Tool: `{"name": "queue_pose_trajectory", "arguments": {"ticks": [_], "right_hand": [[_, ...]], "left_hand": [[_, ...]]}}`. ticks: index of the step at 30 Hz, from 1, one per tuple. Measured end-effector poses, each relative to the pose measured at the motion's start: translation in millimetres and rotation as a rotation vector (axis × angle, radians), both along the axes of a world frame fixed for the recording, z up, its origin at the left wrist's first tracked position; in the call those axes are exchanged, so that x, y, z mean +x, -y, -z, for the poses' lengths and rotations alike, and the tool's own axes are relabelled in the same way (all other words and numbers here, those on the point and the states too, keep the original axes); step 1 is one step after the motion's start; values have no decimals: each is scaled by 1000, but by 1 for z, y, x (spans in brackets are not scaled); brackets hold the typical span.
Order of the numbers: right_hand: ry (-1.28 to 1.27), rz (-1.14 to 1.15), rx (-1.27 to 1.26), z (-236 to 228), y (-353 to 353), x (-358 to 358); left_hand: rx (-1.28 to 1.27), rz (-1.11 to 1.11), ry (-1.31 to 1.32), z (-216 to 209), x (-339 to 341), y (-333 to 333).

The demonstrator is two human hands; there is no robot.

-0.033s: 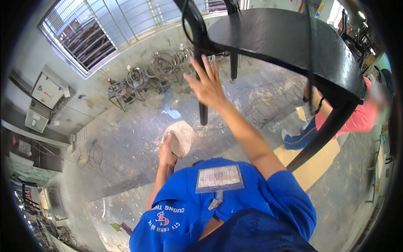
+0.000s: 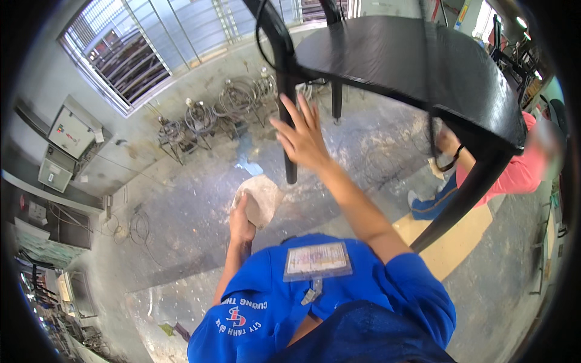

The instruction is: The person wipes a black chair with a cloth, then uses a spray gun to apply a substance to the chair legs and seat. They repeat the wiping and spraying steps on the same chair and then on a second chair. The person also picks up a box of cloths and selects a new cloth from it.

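A glossy black chair (image 2: 387,57) hangs raised in front of me, its seat at the upper right and its legs above the floor. My right hand (image 2: 304,134) reaches up beside the near left chair leg (image 2: 289,160), fingers spread and holding nothing. Its fingertips overlap the leg in the view; whether they touch it I cannot tell. Lower and to the left, my left hand (image 2: 241,219) grips a pale beige, roughly round sheet (image 2: 260,201), thumb on top. From this view I cannot tell whether the sheet is paper or cloth.
A co-worker in a pink shirt (image 2: 505,178) is beyond the chair on the right, one hand near a dark cord (image 2: 431,115). Stands with coiled hoses (image 2: 200,118) line the wall below the barred window (image 2: 139,54). Tan board (image 2: 466,239) lies on the floor.
The dark cord in front of the chair has swung left. The chair and my right hand have shifted slightly in the view; my left hand keeps its hold on the sheet.
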State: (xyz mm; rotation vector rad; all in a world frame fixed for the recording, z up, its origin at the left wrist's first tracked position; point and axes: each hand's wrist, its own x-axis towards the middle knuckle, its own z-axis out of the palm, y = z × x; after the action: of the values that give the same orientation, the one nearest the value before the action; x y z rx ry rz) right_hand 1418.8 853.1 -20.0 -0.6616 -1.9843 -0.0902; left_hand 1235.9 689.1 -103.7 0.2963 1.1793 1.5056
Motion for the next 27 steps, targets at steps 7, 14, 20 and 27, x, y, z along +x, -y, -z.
{"name": "queue_pose_trajectory", "arguments": {"ticks": [7, 14, 20, 27], "right_hand": [[-141, -136, -280, 19, 62, 73], [-57, -277, 47, -64, 129, 132], [-721, 409, 213, -102, 123, 177], [-847, 379, -74, -137, 72, 152]], "left_hand": [[233, -326, -89, -26, -11, -20], [370, -403, -301, -64, -12, -77], [413, -386, -789, -47, 34, -101], [348, 164, -731, -30, 32, -70]]}}
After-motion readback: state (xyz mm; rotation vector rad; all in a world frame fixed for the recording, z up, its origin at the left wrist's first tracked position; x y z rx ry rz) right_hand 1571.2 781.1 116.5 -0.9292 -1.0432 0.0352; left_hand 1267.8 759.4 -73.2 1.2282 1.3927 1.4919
